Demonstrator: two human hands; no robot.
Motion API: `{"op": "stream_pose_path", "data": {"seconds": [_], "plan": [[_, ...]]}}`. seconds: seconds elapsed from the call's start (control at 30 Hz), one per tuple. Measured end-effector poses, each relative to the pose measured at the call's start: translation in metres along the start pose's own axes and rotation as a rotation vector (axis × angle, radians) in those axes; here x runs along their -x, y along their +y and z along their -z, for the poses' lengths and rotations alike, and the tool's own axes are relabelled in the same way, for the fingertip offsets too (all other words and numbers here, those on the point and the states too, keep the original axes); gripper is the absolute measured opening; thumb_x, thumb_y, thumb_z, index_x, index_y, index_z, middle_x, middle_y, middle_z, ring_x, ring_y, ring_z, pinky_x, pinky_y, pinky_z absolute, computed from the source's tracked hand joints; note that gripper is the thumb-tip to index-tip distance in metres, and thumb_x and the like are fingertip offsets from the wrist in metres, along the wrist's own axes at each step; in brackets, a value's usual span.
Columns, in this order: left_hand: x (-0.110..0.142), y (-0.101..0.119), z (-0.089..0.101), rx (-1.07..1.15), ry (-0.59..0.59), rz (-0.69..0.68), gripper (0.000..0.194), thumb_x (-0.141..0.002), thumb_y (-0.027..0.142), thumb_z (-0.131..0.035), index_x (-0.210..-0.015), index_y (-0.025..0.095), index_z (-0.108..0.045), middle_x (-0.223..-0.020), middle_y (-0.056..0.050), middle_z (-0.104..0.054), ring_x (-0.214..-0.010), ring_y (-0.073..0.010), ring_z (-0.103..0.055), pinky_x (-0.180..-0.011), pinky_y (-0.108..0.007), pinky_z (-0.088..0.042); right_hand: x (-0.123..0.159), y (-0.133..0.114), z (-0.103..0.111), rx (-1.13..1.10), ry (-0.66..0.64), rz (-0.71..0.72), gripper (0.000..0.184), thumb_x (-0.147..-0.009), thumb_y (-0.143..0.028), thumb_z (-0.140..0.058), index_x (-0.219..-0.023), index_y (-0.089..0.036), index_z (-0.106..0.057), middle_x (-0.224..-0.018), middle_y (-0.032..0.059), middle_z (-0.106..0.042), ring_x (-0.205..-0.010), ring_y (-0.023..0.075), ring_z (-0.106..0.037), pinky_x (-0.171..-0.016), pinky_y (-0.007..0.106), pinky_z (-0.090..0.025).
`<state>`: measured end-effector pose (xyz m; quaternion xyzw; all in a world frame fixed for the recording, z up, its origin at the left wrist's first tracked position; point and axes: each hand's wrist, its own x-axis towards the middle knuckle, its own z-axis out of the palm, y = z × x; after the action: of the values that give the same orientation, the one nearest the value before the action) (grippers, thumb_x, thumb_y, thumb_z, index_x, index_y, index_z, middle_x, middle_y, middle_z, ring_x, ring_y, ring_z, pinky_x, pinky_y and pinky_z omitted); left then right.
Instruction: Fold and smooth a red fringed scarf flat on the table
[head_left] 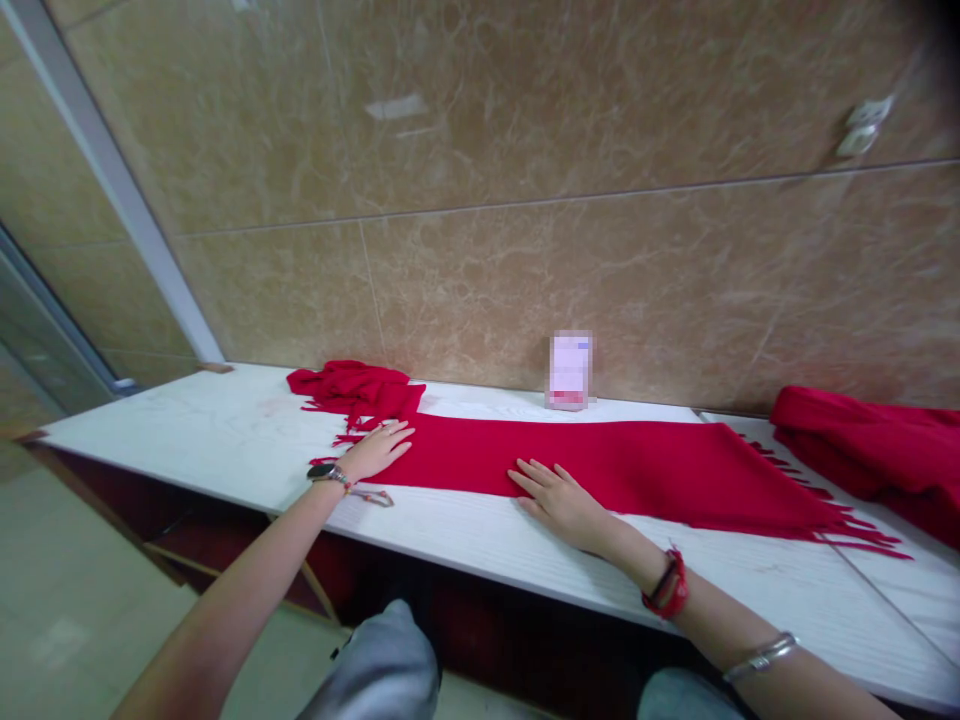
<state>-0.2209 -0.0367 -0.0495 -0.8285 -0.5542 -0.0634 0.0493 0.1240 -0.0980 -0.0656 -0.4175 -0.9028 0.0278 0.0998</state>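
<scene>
A red fringed scarf [645, 465] is spread lengthwise along the white counter, with tassels at both ends. My left hand [379, 450] lies flat on its left end, fingers stretched out over the cloth beside the fringe. Near the middle of its front edge, my right hand [559, 500] rests palm down with the fingers apart, partly on the cloth and partly over the counter. Neither hand grips anything. Behind my left hand sits a crumpled red scarf [360, 388], its tassels hanging toward the spread one.
The white counter [187, 430] runs along a brown marble-tiled wall, with open shelves below. Against the wall stands a phone-shaped, blurred object [570, 370]. More folded red cloth [877, 450] lies at the right. A wall socket [862, 127] is at upper right.
</scene>
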Motion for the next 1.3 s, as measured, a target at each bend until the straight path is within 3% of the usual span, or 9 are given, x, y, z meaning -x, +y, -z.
{"op": "stream_pose_path", "data": {"seconds": [0.1,0.23,0.33,0.43,0.57,0.77,0.9,1.07,1.3], "plan": [[0.004,0.022,0.009,0.012,0.055,-0.064,0.042,-0.09,0.033,-0.03,-0.124,0.016,-0.047,-0.136,-0.005,-0.039,-0.128,-0.0169,-0.028,-0.107,-0.031,-0.019,0.003,0.002,0.003,-0.012,-0.007,-0.02,0.05,-0.091,-0.039,-0.029,-0.134,-0.015,-0.035,-0.14,0.0122,-0.032,-0.129,0.0224,-0.026,-0.105,0.044,-0.022],[-0.001,0.082,0.018,0.138,0.028,-0.279,0.038,-0.09,0.033,-0.035,-0.124,0.021,-0.048,-0.135,-0.002,-0.04,-0.126,-0.0164,-0.03,-0.105,-0.028,-0.023,0.016,0.016,0.013,0.003,-0.05,-0.008,0.052,-0.089,-0.04,-0.034,-0.135,-0.015,-0.034,-0.14,0.0113,-0.031,-0.129,0.0233,-0.026,-0.105,0.042,-0.023],[-0.009,0.127,0.016,0.159,-0.004,-0.425,0.036,-0.088,0.033,-0.043,-0.121,0.022,-0.051,-0.125,-0.004,-0.05,-0.114,-0.0178,-0.045,-0.098,-0.027,-0.032,0.031,0.029,0.02,0.043,-0.065,-0.003,0.046,-0.089,-0.033,-0.038,-0.13,-0.014,-0.041,-0.136,0.0121,-0.039,-0.125,0.0229,-0.035,-0.103,0.038,-0.03],[-0.015,0.154,0.015,0.063,-0.012,-0.496,0.029,-0.086,0.021,-0.044,-0.113,0.021,-0.056,-0.111,-0.004,-0.057,-0.101,-0.0182,-0.052,-0.088,-0.028,-0.04,0.045,0.04,0.025,0.119,-0.008,-0.003,0.039,-0.086,-0.02,-0.04,-0.123,-0.015,-0.05,-0.126,0.0117,-0.051,-0.115,0.0212,-0.047,-0.097,0.034,-0.039],[-0.02,0.168,0.021,-0.082,-0.045,-0.505,0.039,-0.079,0.003,-0.041,-0.111,0.02,-0.055,-0.104,-0.006,-0.058,-0.093,-0.0188,-0.055,-0.075,-0.027,-0.045,0.055,0.049,0.026,0.223,0.052,-0.002,0.04,-0.08,-0.005,-0.039,-0.115,-0.013,-0.057,-0.116,0.0122,-0.058,-0.105,0.0205,-0.056,-0.089,0.032,-0.045],[-0.024,0.183,0.024,-0.206,-0.03,-0.463,0.044,-0.077,-0.003,-0.039,-0.113,0.019,-0.05,-0.105,-0.008,-0.055,-0.095,-0.0202,-0.054,-0.07,-0.027,-0.046,0.054,0.054,0.024,0.211,0.09,0.027,0.045,-0.078,0.0,-0.037,-0.116,-0.015,-0.056,-0.114,0.011,-0.06,-0.1,0.0194,-0.058,-0.084,0.028,-0.048],[-0.024,0.198,0.018,-0.225,-0.007,-0.32,0.037,-0.079,0.002,-0.041,-0.112,0.016,-0.049,-0.109,-0.011,-0.053,-0.098,-0.0222,-0.053,-0.073,-0.03,-0.047,0.051,0.051,0.026,0.233,0.083,0.012,0.045,-0.078,0.001,-0.037,-0.117,-0.016,-0.054,-0.112,0.0107,-0.061,-0.098,0.0187,-0.058,-0.082,0.027,-0.047],[-0.023,0.214,0.013,-0.194,0.015,-0.19,0.021,-0.084,0.02,-0.046,-0.103,0.014,-0.054,-0.103,-0.012,-0.054,-0.097,-0.0247,-0.053,-0.074,-0.033,-0.047,0.044,0.04,0.033,0.347,0.063,-0.038,0.028,-0.083,-0.007,-0.042,-0.105,-0.012,-0.059,-0.096,0.0121,-0.064,-0.088,0.0209,-0.059,-0.076,0.028,-0.046],[-0.021,0.215,0.019,-0.127,0.018,-0.31,0.021,-0.084,0.013,-0.044,-0.102,0.017,-0.051,-0.103,-0.008,-0.051,-0.094,-0.0202,-0.053,-0.072,-0.028,-0.047,0.04,0.036,0.034,0.364,0.081,-0.1,0.019,-0.085,-0.012,-0.043,-0.086,-0.014,-0.062,-0.086,0.0094,-0.063,-0.081,0.0186,-0.058,-0.07,0.025,-0.042]]}}
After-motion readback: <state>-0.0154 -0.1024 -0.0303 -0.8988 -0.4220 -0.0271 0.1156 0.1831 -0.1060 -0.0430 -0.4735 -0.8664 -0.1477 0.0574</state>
